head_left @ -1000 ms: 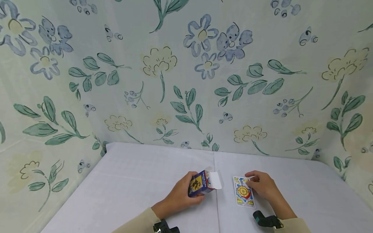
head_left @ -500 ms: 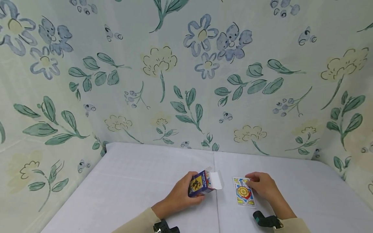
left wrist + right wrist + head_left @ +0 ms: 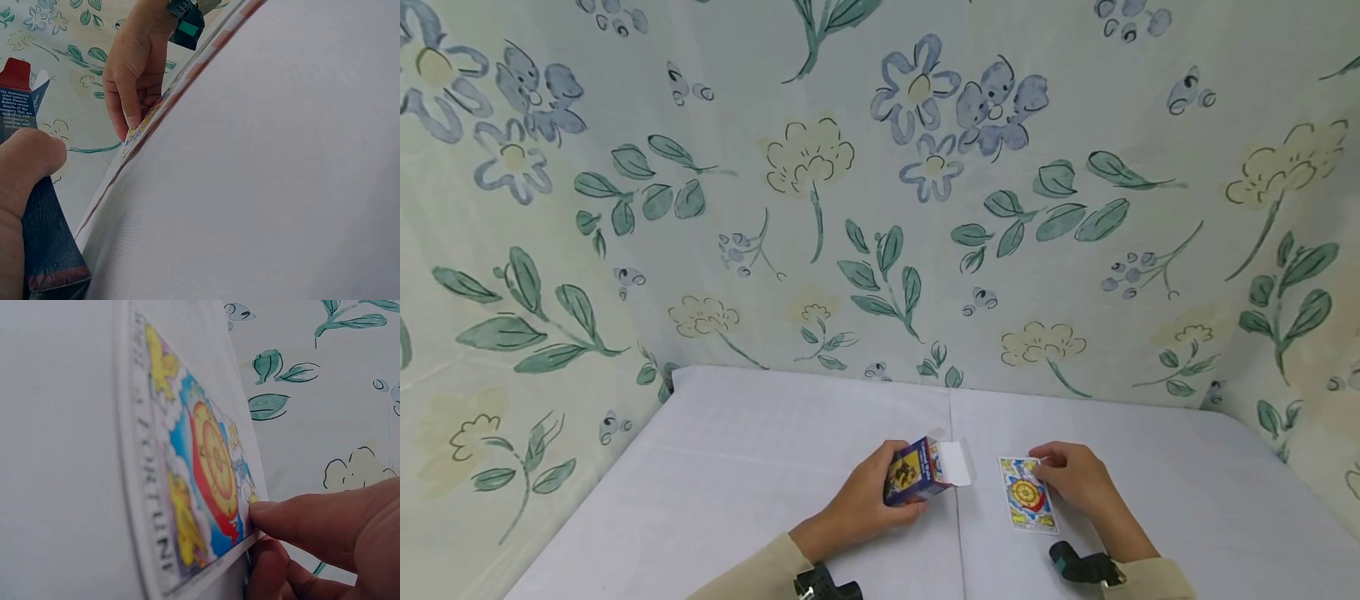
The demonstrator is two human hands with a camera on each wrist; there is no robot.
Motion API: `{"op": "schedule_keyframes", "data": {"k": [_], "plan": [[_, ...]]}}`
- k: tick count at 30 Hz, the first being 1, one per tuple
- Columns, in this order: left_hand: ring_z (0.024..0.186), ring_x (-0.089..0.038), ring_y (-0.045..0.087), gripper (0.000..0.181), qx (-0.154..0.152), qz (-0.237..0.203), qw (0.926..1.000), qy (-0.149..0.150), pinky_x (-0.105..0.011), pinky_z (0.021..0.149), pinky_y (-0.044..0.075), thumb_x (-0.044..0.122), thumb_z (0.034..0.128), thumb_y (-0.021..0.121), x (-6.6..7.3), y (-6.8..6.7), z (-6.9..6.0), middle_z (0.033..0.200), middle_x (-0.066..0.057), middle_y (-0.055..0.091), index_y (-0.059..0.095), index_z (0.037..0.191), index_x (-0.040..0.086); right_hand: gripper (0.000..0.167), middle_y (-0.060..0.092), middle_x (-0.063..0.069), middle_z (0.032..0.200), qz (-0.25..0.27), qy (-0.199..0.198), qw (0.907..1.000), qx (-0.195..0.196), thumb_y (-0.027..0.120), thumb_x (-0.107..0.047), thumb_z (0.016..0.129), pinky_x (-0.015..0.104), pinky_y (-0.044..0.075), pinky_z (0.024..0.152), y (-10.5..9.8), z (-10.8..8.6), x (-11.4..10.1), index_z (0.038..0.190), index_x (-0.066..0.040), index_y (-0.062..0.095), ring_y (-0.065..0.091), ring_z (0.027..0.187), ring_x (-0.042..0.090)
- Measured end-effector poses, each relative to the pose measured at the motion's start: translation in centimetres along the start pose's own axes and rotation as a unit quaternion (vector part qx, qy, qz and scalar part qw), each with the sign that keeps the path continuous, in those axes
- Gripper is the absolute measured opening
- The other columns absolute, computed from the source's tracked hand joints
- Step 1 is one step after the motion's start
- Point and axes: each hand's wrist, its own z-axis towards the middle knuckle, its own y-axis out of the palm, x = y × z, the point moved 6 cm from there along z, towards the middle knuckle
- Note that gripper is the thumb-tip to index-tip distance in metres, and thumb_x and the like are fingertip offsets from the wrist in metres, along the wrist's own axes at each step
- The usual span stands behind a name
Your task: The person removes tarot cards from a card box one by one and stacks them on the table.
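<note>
My left hand (image 3: 872, 496) grips a blue tarot card box (image 3: 916, 473), its white flap standing open toward the right. Cards show inside the box mouth. In the left wrist view, the thumb lies across the box (image 3: 53, 237), beside its red flap. My right hand (image 3: 1078, 479) pinches the upper right edge of a tarot card (image 3: 1028, 494), which is face up with a yellow wheel picture. The right wrist view shows the thumb on the face of this Wheel of Fortune card (image 3: 212, 462) and curled fingers at its edge and behind it.
A white cloth (image 3: 737, 467) with a crease down its middle covers the table. Behind and at both sides hangs a flower-printed curtain (image 3: 880, 208). Each wrist wears a dark camera mount, such as the right one (image 3: 1082, 565).
The left hand and box stay in place. The card in my right hand has tipped very slightly, its far edge coming a little nearer; otherwise the hands look the same.
</note>
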Motion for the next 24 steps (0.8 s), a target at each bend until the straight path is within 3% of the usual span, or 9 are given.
{"op": "schedule_keyframes", "data": {"k": [24], "plan": [[0.099, -0.006, 0.052, 0.07, 0.0, 0.0, 1.0, 0.003, -0.024, 0.086, 0.046, 0.038, 0.0795, 0.077, 0.17, -0.15, 0.09, 0.116, 0.007, 0.052, 0.038, 0.135, 0.02, 0.018, 0.059, 0.008, 0.086, -0.017, -0.007, 0.9998, 0.0, 0.066, -0.006, 0.085, 0.036, 0.047, 0.07, 0.28, 0.14, -0.36, 0.102, -0.002, 0.069, 0.052, 0.082, 0.025]]}}
